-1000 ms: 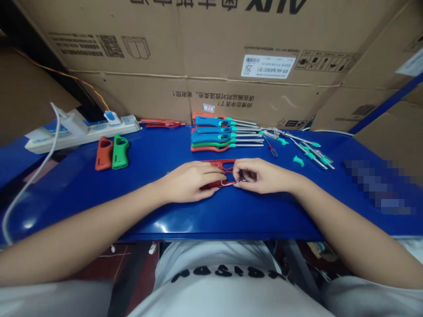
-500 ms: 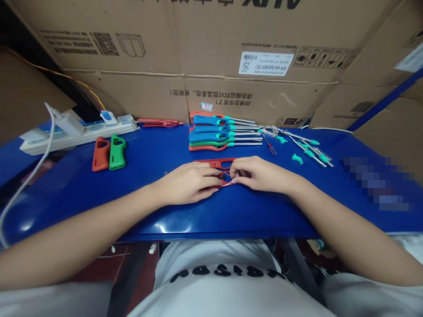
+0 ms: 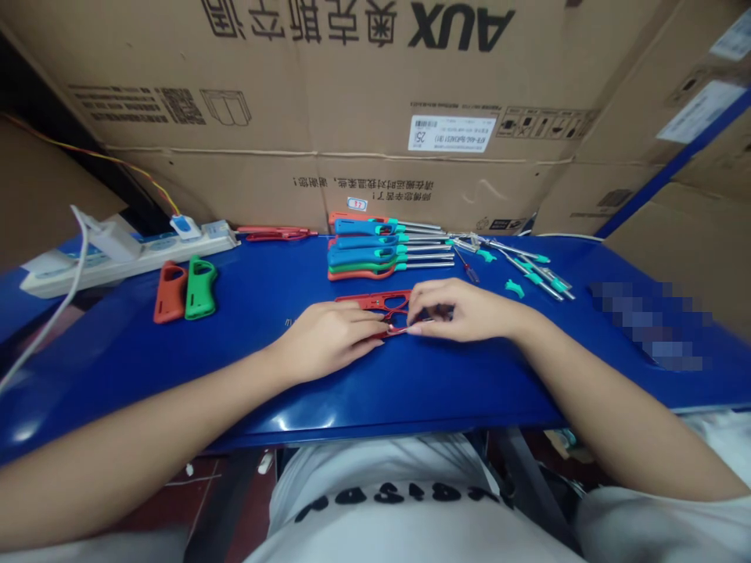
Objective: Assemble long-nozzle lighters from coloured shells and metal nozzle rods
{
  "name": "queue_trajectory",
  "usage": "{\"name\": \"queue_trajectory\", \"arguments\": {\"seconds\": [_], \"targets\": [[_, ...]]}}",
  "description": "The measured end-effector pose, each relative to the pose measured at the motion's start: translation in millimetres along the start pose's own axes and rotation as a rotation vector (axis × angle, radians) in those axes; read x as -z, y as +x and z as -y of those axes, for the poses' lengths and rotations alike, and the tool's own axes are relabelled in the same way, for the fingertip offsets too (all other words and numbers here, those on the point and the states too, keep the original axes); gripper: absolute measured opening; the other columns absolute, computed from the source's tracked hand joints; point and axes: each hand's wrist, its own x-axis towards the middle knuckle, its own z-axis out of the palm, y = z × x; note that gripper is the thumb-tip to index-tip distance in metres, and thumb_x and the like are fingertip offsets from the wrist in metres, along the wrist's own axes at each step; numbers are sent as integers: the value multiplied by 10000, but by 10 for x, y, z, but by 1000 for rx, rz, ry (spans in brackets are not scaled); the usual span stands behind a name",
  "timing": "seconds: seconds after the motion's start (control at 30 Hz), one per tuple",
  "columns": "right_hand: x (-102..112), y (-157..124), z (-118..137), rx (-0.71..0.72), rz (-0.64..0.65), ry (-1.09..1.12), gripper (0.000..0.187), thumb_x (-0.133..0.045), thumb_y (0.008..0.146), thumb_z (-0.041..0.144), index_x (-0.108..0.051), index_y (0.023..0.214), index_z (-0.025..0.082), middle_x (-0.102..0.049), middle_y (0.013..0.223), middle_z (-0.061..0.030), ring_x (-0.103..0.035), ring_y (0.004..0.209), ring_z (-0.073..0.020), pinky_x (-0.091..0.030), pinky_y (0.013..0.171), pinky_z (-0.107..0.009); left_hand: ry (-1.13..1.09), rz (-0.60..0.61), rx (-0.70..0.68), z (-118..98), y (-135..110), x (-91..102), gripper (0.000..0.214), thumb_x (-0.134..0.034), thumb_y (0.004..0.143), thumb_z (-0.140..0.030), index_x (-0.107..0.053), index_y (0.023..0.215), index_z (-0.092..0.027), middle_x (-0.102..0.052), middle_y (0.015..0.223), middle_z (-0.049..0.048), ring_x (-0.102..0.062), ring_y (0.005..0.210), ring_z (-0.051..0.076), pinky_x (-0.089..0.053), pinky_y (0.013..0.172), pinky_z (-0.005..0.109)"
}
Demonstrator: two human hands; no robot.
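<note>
Two red gas-lighter shell pieces lie on the blue table in front of me. The farther shell [image 3: 364, 302] shows its trigger opening. The nearer red shell [image 3: 397, 330] is mostly covered by my fingers. My left hand [image 3: 328, 340] rests palm down over the shells, its fingers closed on the nearer one. At their right end my right hand [image 3: 449, 309] has thumb and forefinger pinched together. A small, thin, light piece seems to be at those fingertips, too small to name. Several assembled lighters [image 3: 367, 244] with blue, green and orange handles lie just beyond.
A white power strip [image 3: 134, 262] stands at the back left, near an orange handle shell [image 3: 170, 293] and a green handle shell [image 3: 200, 289]. To the right lie a screwdriver [image 3: 468, 266], metal lighter tubes [image 3: 537, 274] and a teal clip [image 3: 515, 289]. A cardboard box [image 3: 264, 133] walls the back.
My right hand has shifted slightly right relative to the shells, its fingers lifting a little. My left hand stays on the shells. The whole view has tilted up slightly.
</note>
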Motion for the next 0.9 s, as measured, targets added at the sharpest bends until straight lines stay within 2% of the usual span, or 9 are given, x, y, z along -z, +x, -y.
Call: {"name": "queue_trajectory", "arguments": {"seconds": [0.07,0.17,0.23,0.33,0.47,0.57,0.67,0.8,0.9], "targets": [[111,-39,-68,-189,-157,-208,259,-592,945,393,-731,965,174,-706,976,-90,-631,832,-183,-479,743,-292,1,10,-7,-4,-2,-3,250,-545,1012,-317,-733,1155,-236,-770,1149,5,-727,1040,193,-564,897,299],[348,-182,-241,-783,-317,-606,215,-584,905,347,-715,951,182,-722,1025,-133,-666,916,-279,-479,717,-347,-10,22,-35,6,-9,-15,286,-517,1025,-309,-710,1226,-245,-753,1197,-2,-705,1099,194,-560,929,311],[504,-311,-379,-1112,-225,-701,220,-624,851,323,-701,993,174,-716,1066,-167,-679,945,-328,-483,678,-364,-14,27,-48,18,-16,-26,294,-501,1031,-305,-707,1233,-248,-746,1216,-5,-698,1115,191,-560,937,308],[643,-474,-552,-1286,2,-553,290,-714,769,265,-676,1042,176,-725,965,-145,-700,797,-286,-484,605,-337,-15,22,-55,40,-29,-40,278,-506,1026,-290,-727,1191,-256,-744,1219,-8,-695,1126,188,-562,941,301],[650,-537,-621,-1324,80,-303,403,-659,742,94,-621,1132,192,-700,789,-72,-670,601,-210,-475,539,-295,-20,-16,-71,66,-38,-47,254,-531,1011,-267,-745,1147,-262,-748,1207,-18,-700,1127,194,-575,921,302],[634,-524,-602,-1294,119,-343,460,-647,695,54,-604,1126,207,-693,780,-53,-668,609,-207,-453,529,-283,-38,-40,-72,68,-33,-43,245,-544,1005,-259,-747,1142,-256,-756,1188,-17,-714,1096,192,-584,900,297],[661,-527,-586,-1216,129,-477,383,-678,674,125,-607,1037,223,-705,875,-62,-677,707,-226,-434,554,-286,-71,-50,-60,59,-25,-42,243,-551,1003,-255,-744,1151,-253,-762,1170,-12,-720,1076,182,-581,900,285],[691,-520,-521,-1054,6,-560,282,-671,713,255,-594,982,222,-700,970,-68,-664,820,-234,-437,610,-284,-107,-56,-53,52,-22,-44,220,-564,992,-237,-760,1091,-257,-763,1154,-7,-720,1070,176,-577,895,275],[618,-447,-417,-856,-86,-414,293,-641,729,241,-578,1014,219,-692,938,-44,-644,765,-183,-453,638,-260,-126,-31,-42,43,-21,-31,220,-572,971,-201,-768,1053,-260,-753,1173,-2,-714,1078,176,-574,896,275]]}}
